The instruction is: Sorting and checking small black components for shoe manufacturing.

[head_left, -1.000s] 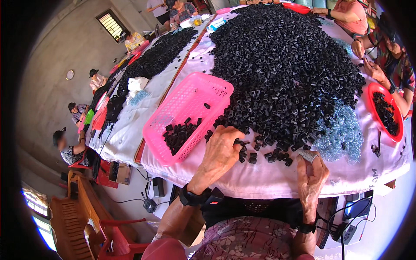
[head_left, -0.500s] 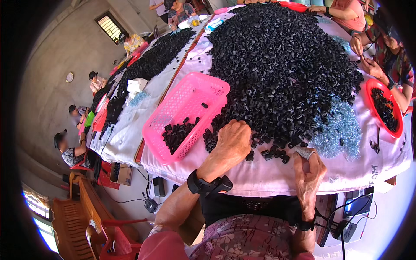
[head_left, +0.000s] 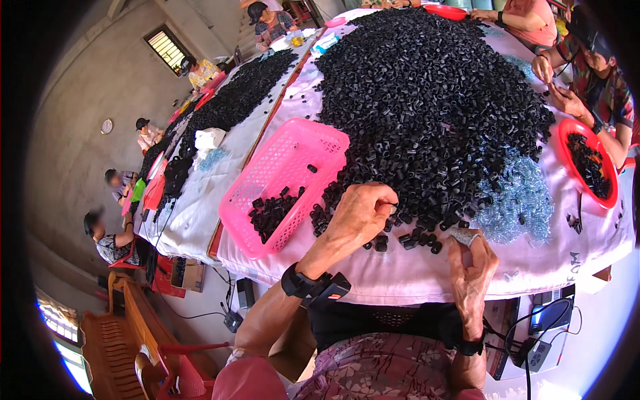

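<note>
One basket (head_left: 287, 163) of black pieces (head_left: 270, 217), hands (head_left: 360, 213) (head_left: 475, 268) curled, grey material (head_left: 465, 235) in right, left's unclear

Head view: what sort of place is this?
Probably a small, informal workshop for handwork, set up in a plain room. Signs: a huge heap of small black parts, several people along long cloth-covered tables, and plastic containers of the parts, such as the pink basket.

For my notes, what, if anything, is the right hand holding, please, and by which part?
The right hand seems to hold a grey cloth-like piece by its near edge.
</note>
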Demonstrator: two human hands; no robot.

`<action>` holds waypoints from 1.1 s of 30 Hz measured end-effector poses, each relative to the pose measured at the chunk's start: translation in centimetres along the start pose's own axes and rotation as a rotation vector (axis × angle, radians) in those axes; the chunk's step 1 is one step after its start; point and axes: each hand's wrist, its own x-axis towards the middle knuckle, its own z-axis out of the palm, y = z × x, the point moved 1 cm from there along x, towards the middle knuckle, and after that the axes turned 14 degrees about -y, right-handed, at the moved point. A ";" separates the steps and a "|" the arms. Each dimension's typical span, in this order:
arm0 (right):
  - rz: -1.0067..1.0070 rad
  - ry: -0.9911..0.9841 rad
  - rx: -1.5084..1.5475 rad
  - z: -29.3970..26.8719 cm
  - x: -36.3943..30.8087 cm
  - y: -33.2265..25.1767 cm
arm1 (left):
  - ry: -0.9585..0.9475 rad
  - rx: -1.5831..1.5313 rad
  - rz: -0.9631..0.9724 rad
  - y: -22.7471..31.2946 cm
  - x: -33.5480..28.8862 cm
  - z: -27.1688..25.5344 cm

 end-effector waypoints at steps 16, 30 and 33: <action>-0.022 0.001 -0.014 0.0 0.0 0.5 | -0.046 0.246 -0.033 0.1 0.3 0.9; -0.008 -0.008 0.001 0.2 0.0 0.2 | -0.029 -0.168 -0.112 -2.4 -0.6 0.4; 0.004 -0.007 0.031 0.1 -0.1 0.2 | -0.118 -0.536 -0.234 -2.2 -0.7 -0.7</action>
